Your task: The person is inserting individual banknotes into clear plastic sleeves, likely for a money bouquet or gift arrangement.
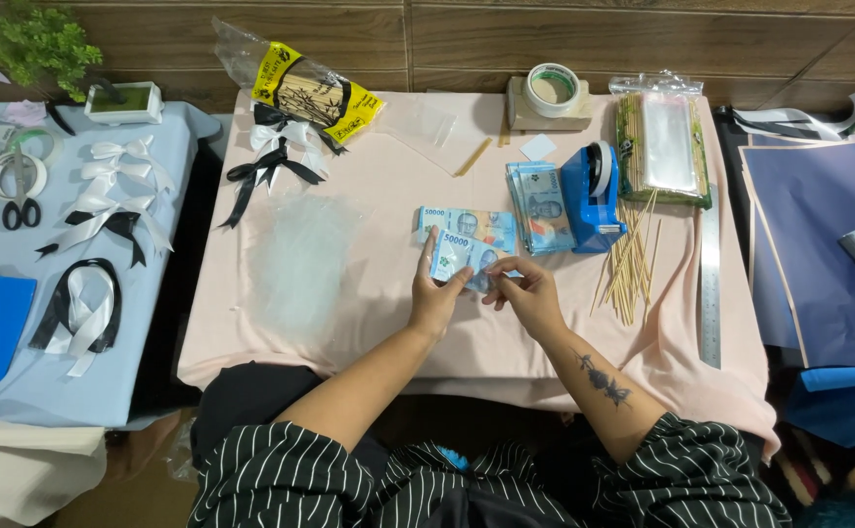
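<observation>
Left hand point(434, 298) and right hand point(525, 293) both pinch a blue banknote point(462, 256) above the pink table point(349, 323), beside a tape dispenser point(592, 196).

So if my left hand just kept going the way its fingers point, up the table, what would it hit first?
Your left hand points away from you and already holds a blue banknote. Straight on, it would probably first meet the second banknote lying flat on the pink cloth just beyond, though the depth is hard to judge.
</observation>
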